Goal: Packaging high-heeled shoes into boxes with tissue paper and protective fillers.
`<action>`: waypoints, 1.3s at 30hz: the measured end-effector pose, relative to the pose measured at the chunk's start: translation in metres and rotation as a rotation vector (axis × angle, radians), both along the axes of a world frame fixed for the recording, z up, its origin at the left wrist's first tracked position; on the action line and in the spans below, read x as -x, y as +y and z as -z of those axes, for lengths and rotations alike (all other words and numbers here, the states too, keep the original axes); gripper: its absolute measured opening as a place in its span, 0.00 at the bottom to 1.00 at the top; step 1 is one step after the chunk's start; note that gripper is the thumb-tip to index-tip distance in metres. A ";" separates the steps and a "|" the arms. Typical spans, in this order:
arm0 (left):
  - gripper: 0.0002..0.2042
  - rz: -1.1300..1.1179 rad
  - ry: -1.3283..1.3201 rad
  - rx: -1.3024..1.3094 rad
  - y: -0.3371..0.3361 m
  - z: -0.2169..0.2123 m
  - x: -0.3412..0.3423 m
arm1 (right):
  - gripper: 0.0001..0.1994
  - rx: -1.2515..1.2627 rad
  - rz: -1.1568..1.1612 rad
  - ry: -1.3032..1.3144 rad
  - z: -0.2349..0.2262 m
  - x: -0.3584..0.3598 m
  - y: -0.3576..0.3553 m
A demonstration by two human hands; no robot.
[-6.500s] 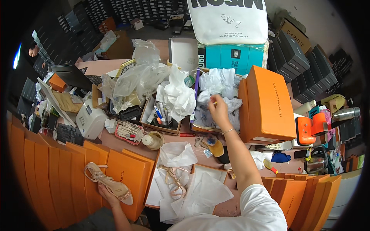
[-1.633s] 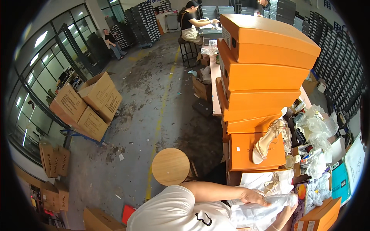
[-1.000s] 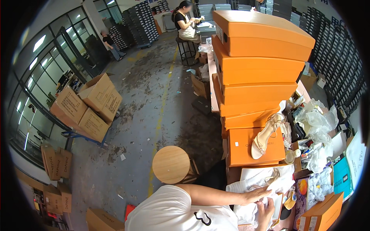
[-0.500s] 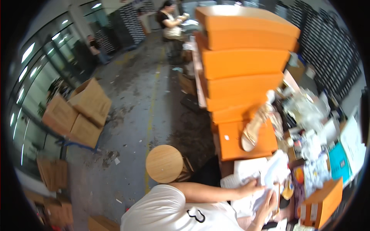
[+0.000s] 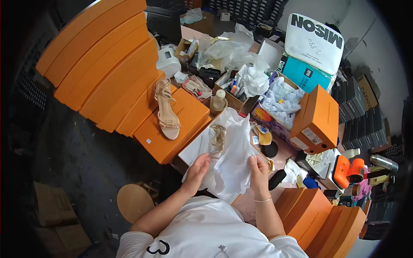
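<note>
An open shoe box [image 5: 190, 150] lies in front of me, with white tissue paper [image 5: 234, 157] spread in and over it. A strappy gold sandal [image 5: 218, 136] shows at the paper's left side, partly covered. My right hand [image 5: 259, 172] pinches the right edge of the tissue. Beside the sandal and the paper's left edge is my left hand [image 5: 197, 173], its fingers fairly straight; no firm grip shows. Another sandal [image 5: 167, 109], beige with a sparkly strap, rests on an orange shoe box [image 5: 189, 122] to the left.
Tall stacked orange boxes [image 5: 107, 64] rise at the left. More orange boxes [image 5: 309, 217] stand at the near right, and one box [image 5: 318, 118] sits beyond. A small bottle [image 5: 219, 101], plastic bags [image 5: 228, 49] and an orange tape dispenser [image 5: 348, 170] crowd the table. A round stool [image 5: 134, 202] stands below.
My view has swung down and right, from the floor and room to the table. Both hands are now farther apart over the tissue, which is spread wider between them.
</note>
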State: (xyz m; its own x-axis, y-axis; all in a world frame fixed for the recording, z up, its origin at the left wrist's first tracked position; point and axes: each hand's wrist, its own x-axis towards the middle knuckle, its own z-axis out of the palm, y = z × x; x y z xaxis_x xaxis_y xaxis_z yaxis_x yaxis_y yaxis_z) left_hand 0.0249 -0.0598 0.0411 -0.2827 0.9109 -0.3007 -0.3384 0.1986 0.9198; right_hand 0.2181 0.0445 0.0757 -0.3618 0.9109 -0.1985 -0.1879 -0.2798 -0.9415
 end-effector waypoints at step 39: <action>0.11 -0.114 0.093 -0.058 0.001 0.036 0.006 | 0.28 -0.470 -0.645 -0.824 -0.023 0.058 0.018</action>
